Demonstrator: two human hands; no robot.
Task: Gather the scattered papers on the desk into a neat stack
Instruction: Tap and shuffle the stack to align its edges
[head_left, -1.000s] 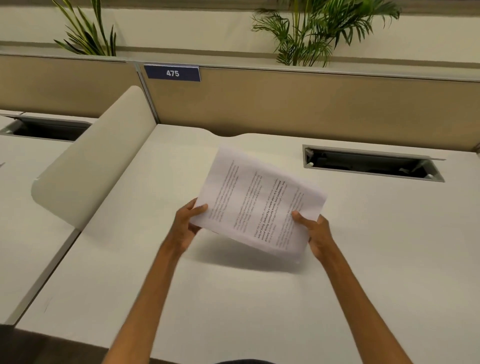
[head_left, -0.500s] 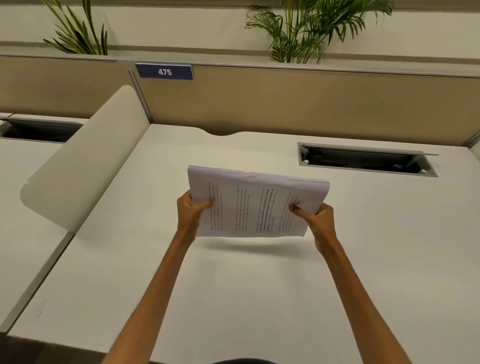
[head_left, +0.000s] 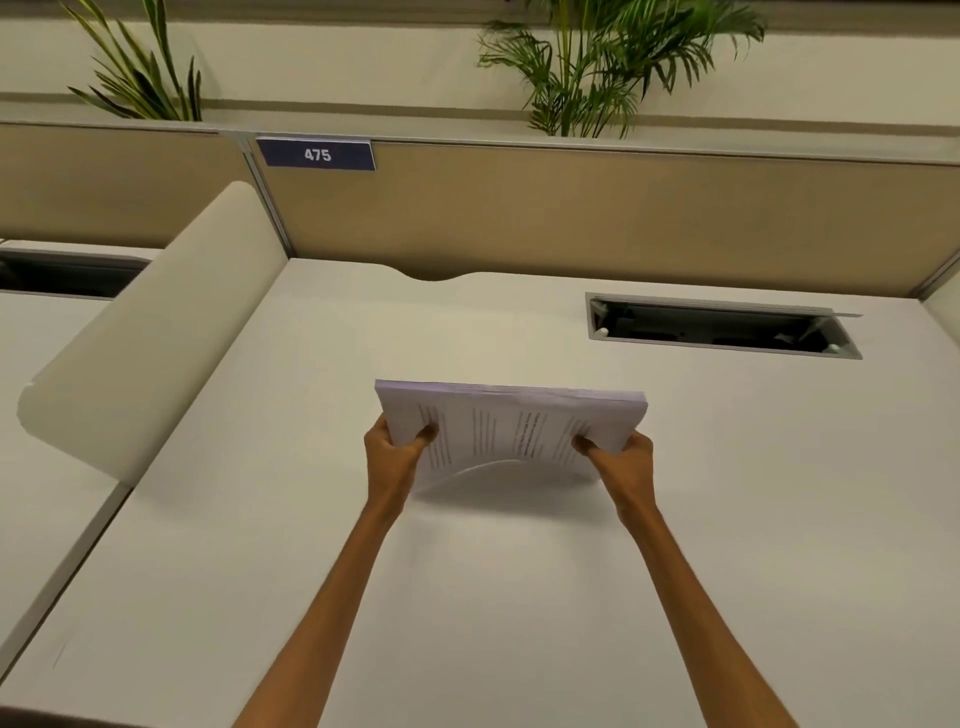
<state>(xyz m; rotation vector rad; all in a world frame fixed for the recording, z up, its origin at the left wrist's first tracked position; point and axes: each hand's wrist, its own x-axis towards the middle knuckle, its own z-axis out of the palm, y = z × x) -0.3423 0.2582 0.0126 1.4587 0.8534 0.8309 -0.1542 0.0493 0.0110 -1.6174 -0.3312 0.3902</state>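
Both hands are clamped on the papers (head_left: 511, 434) now: left hand (head_left: 390, 457) grips the left edge, right hand (head_left: 623, 460) the right, thumbs on the printed face. A second ago the sheets were tilted and lifted off the counter (head_left: 467, 597); now they're turned level and upright, with the bottom edge down at the surface and bowing a bit, top edges nearly flush. Looks like the tap-to-square step, so the gathering is basically done. The stack sits between the hands, mid-counter, well short of the cable tray (head_left: 722, 327).
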